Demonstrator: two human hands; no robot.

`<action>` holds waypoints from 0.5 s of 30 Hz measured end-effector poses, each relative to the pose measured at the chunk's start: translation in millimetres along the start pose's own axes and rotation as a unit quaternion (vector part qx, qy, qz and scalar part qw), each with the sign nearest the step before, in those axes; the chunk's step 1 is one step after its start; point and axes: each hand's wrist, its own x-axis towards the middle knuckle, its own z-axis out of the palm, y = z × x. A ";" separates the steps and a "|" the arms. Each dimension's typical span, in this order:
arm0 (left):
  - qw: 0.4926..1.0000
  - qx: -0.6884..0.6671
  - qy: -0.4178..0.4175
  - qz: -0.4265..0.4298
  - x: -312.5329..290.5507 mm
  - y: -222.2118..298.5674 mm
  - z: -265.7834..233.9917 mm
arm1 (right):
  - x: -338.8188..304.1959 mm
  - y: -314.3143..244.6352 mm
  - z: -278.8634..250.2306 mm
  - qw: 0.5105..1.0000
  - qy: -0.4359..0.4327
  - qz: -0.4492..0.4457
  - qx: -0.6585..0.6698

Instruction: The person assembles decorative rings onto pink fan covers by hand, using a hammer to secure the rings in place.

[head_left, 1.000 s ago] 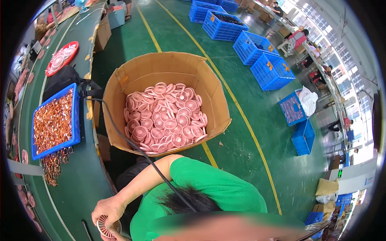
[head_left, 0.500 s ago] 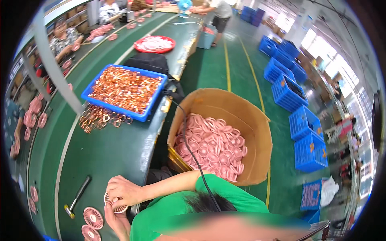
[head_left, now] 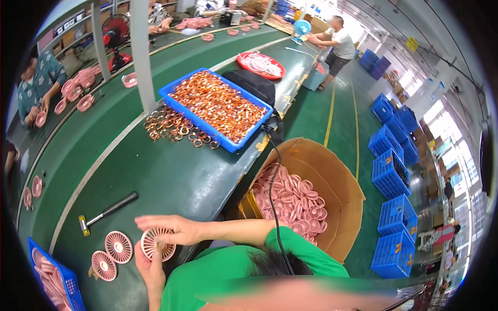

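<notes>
A round pink slatted fan grille is held tilted up at the near edge of the green table. My left hand grips its lower left side, the thumb on the grille's face. Over the top rim my right hand reaches across with its fingers stretched out, its thumb near the grille's middle; whether it grips the rim I cannot tell. Two similar grilles, an upper and a lower one, lie flat left of my hands. Behind them rests a hammer with a black handle and yellowish head.
A blue tray full of copper-coloured rings stands farther back, with loose rings beside it. On my right a cardboard box holds many pink parts. A blue basket stands at lower left. A black cable hangs past the box.
The view has swung left, bringing the blue basket in. My right hand's fingers have straightened and lifted off the grille's face, showing more of it. The left hand keeps hold.
</notes>
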 end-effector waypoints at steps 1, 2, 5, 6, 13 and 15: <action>1.000 -0.005 0.024 0.018 -3.3 -1.9 2.6 | 1.0 -0.7 -0.2 1.000 -0.008 0.004 0.011; 0.998 0.055 0.012 0.029 0.1 0.0 -0.3 | 2.4 -2.0 -3.1 0.998 -0.024 0.051 0.000; 0.992 0.114 0.010 0.047 2.5 7.6 2.2 | 3.9 -8.6 -5.6 0.994 -0.032 0.098 -0.046; 0.989 0.142 0.014 0.037 2.4 7.6 2.6 | 3.1 -4.4 -2.1 0.985 -0.027 0.169 0.016; 0.943 0.308 -0.074 0.100 8.1 15.4 -3.6 | 4.8 -3.7 -20.2 0.969 -0.061 0.234 0.054; 0.907 0.362 -0.113 0.181 17.8 19.3 -1.0 | 21.4 -0.8 -53.4 0.970 -0.134 0.173 -0.102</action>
